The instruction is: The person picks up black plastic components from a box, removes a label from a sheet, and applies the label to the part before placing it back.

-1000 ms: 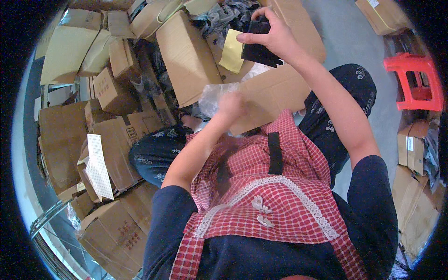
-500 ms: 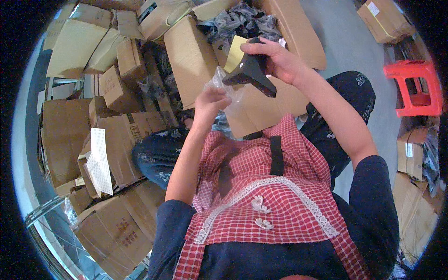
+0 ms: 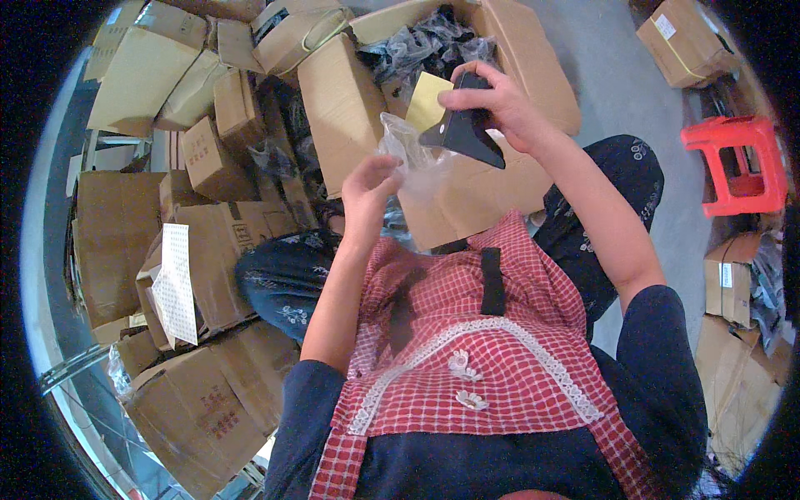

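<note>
My right hand point(image 3: 500, 104) is closed round a black, flared plastic part point(image 3: 467, 132), its wide end pointing down and toward me. A yellow piece of paper or card point(image 3: 427, 100) shows beside that part, on its left; whether it is attached I cannot tell. With bent fingers, my left hand point(image 3: 371, 187) pinches the edge of a clear plastic bag point(image 3: 425, 177). The bag hangs just under the black part's lower left end. Behind both hands, an open carton point(image 3: 533, 67) holds several dark items in clear bags point(image 3: 433, 42).
Cardboard boxes point(image 3: 121, 242) crowd the left side, with a white printed sheet point(image 3: 177, 283) on one. A carton flap point(image 3: 471, 200) reaches toward my lap. To the right are a red plastic stool point(image 3: 737, 167), a strapped box point(image 3: 687, 42) and more cartons point(image 3: 733, 283).
The black part has turned in my right hand, its wide end now seen more from the side. The bag stands more open beneath it, still in my left hand.
</note>
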The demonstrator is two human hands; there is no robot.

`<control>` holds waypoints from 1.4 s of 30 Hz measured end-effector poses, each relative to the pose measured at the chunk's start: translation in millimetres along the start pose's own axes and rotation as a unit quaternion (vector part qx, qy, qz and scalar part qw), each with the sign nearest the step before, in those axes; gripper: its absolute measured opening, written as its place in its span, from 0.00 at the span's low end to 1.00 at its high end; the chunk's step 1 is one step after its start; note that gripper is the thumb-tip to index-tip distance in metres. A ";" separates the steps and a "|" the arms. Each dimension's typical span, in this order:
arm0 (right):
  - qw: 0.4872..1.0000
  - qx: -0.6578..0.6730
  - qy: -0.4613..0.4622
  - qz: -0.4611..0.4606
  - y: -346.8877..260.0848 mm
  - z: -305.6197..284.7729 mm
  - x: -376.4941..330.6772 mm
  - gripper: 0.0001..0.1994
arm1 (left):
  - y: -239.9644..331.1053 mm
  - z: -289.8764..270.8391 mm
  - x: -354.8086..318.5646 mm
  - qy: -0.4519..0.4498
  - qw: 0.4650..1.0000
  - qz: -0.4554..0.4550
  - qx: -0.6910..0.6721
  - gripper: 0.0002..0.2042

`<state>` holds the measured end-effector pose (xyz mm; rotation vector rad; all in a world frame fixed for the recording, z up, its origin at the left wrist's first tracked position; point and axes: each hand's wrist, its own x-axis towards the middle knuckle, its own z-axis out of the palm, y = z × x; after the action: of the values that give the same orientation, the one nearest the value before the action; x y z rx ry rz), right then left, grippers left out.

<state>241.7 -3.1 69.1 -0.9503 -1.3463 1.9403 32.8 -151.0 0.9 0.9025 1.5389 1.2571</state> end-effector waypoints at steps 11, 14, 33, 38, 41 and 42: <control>0.995 0.083 -0.027 0.054 20.5 0.4 12.1 0.16 | 28.2 24.6 -10.2 -0.003 0.997 -0.018 -0.078 0.17; 0.984 0.157 -0.022 0.087 49.9 -2.1 27.7 0.15 | 21.7 31.8 -11.0 0.010 0.986 -0.086 -0.143 0.18; 0.980 0.083 0.165 -0.071 51.6 -23.4 42.7 0.21 | -78.8 42.6 8.3 0.021 0.908 0.113 0.403 0.24; 0.961 0.090 0.179 -0.189 42.2 -43.8 60.0 0.17 | -80.3 82.6 -13.4 -0.083 0.772 0.335 0.533 0.31; 0.962 0.076 0.189 -0.179 22.3 -47.6 30.8 0.17 | -87.6 98.4 -24.9 -0.296 0.817 0.326 0.372 0.28; 0.963 0.069 0.185 -0.186 20.8 -47.0 21.4 0.18 | -111.7 103.8 -29.4 -0.392 0.835 0.292 0.252 0.26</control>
<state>266.5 31.9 33.7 -0.8662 -1.0681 1.4663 142.0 -170.5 -107.8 2.0481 0.9233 0.6606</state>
